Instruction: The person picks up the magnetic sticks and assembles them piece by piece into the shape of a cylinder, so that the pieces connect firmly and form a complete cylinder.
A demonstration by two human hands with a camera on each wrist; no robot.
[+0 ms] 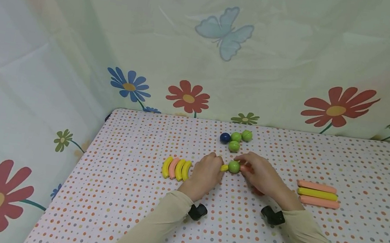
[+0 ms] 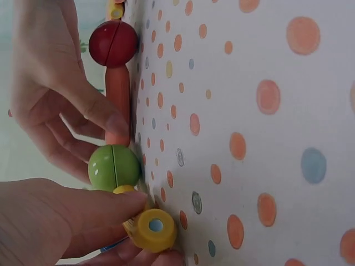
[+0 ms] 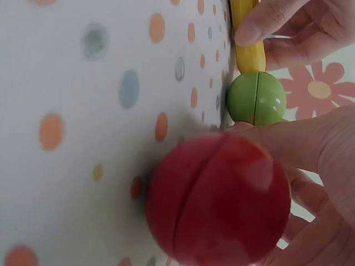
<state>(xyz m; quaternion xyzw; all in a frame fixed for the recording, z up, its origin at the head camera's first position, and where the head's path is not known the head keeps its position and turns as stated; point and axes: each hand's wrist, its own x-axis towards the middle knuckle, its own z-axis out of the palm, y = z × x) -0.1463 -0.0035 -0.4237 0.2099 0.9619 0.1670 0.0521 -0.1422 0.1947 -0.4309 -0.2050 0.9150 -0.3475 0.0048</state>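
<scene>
A shiny green ball (image 1: 234, 167) sits between my two hands, flanked by a yellow stick (image 3: 252, 58) and a salmon-pink stick (image 2: 117, 88). My left hand (image 1: 204, 176) pinches the yellow stick between thumb and fingers; its free end shows a round metal disc in the left wrist view. With thumb and fingers, my right hand (image 1: 262, 175) grips the pink stick close to the green ball. At the pink stick's other end is a red ball (image 3: 219, 202), large in the right wrist view and mostly hidden under the right hand in the head view.
Left of the hands lie several curved pieces (image 1: 175, 168), yellow and pink, side by side. On the right are two pink sticks and a yellow stick (image 1: 317, 194). A dark blue ball (image 1: 225, 138) and three green balls (image 1: 235, 136) sit farther back on the dotted tablecloth (image 1: 124, 210).
</scene>
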